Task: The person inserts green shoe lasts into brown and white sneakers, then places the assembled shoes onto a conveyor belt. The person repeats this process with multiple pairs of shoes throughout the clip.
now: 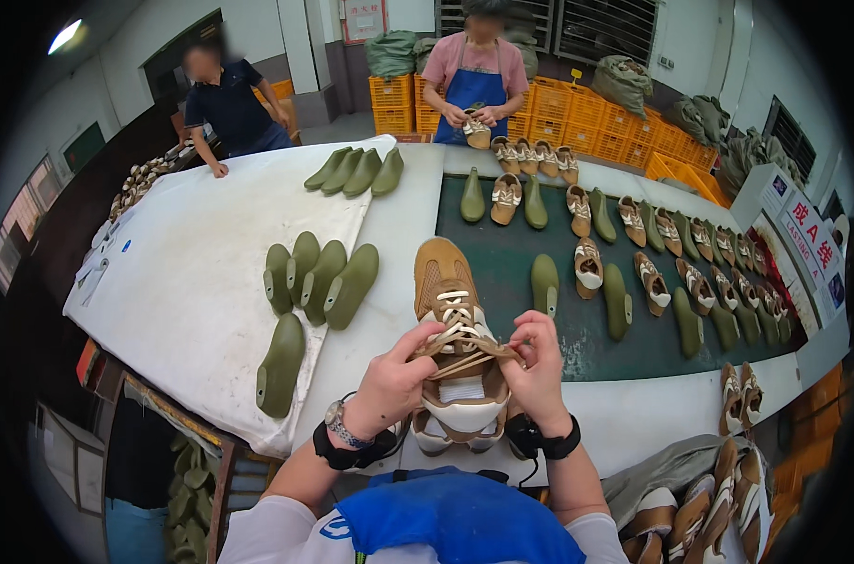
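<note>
A brown and tan sneaker [443, 266] with a mesh toe lies on the white tabletop right before me, its toe pointing away. Pale shoelaces [459, 329] criss-cross its front, and strands stretch across the opening between my hands. My left hand [400, 374] pinches the laces at the left side of the opening. On the opposite side, my right hand [537, 367] has its fingers closed on the laces too. White material shows inside the shoe. Close to my body, part of another shoe [433, 438] sits under the heel, mostly hidden.
Green shoe lasts [281, 365] stand on the white-covered table to the left. A dark green conveyor belt [502, 324] carries rows of sneakers and lasts. Shoes fill a grey bag [648, 479] at lower right. Across the table, a person in a blue apron [474, 89] holds a shoe; another [234, 103] stands left.
</note>
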`<state>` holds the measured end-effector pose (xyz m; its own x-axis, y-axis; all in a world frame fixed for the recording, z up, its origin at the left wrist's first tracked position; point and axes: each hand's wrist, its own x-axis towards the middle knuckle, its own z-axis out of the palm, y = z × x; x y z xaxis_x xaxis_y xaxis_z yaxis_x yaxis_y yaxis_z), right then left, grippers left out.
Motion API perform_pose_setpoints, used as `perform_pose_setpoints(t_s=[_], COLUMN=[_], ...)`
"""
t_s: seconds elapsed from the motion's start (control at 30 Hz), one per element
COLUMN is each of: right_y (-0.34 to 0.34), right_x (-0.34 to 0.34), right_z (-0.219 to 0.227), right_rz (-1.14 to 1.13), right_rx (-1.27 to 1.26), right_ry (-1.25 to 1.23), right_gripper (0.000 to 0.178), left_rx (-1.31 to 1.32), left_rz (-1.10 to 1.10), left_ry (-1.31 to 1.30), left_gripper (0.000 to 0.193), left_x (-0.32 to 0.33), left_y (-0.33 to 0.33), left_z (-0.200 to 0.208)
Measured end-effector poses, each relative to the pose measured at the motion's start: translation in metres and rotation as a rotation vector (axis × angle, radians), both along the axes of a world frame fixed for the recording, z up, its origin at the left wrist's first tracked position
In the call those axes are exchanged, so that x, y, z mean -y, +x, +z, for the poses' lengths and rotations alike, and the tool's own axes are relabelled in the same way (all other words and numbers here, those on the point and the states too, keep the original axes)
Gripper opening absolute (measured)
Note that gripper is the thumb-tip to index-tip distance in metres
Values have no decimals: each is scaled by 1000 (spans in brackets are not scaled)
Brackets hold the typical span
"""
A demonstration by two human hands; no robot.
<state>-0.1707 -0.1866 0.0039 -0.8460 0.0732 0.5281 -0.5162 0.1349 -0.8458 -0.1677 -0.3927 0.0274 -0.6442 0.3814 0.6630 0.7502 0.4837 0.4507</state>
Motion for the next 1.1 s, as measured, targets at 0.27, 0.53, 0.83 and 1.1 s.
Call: perform_pose_setpoints(t_s=[0.27,0.53,0.83,1.1], right_y=[15,-115,-287,-232], right_x=[-2,-62,-130,-138], right_z=[19,-33,-229,-205], right_rz=[139,179,-226,-2], right_rx=[-98,218,369,453], right_ry=[730,729,767,704], right_gripper=[31,30,44,35], left_rx=[156,256,357,733], left_rz=[240,119,700,1091], left_ry=[15,-24,-286,-95], left_gripper=[13,52,46,71], left_x=[-16,-15,165,303], left_y=[-44,-76,-34,-1], left_z=[-24,-38,-131,-227])
